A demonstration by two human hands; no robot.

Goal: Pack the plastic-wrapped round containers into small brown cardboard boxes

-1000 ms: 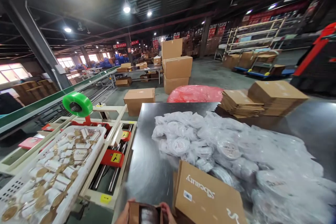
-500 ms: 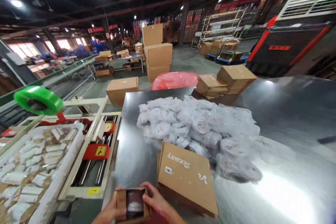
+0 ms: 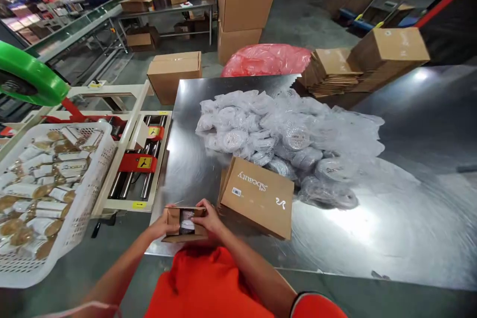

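Observation:
Both of my hands hold a small open cardboard box (image 3: 175,218) at the near edge of the steel table (image 3: 372,228). My left hand (image 3: 161,226) grips its left side and my right hand (image 3: 209,219) folds over its right flap. A wrapped white item (image 3: 187,221) lies inside the box. Just to the right rests a stack of flat printed cartons (image 3: 259,196). Beyond it spreads a heap of plastic-wrapped round items (image 3: 283,134).
A white basket (image 3: 84,189) full of tubes stands at my left, beside a roller tape machine (image 3: 137,159) with a green tape roll (image 3: 30,77). Flat carton stacks (image 3: 365,59), a red bag (image 3: 266,59) and shipping boxes (image 3: 175,72) lie beyond the table.
My view has tilted down from the hall toward the table. The small box and both hands now sit fully in view at the table's near edge, right hand folded over the flap.

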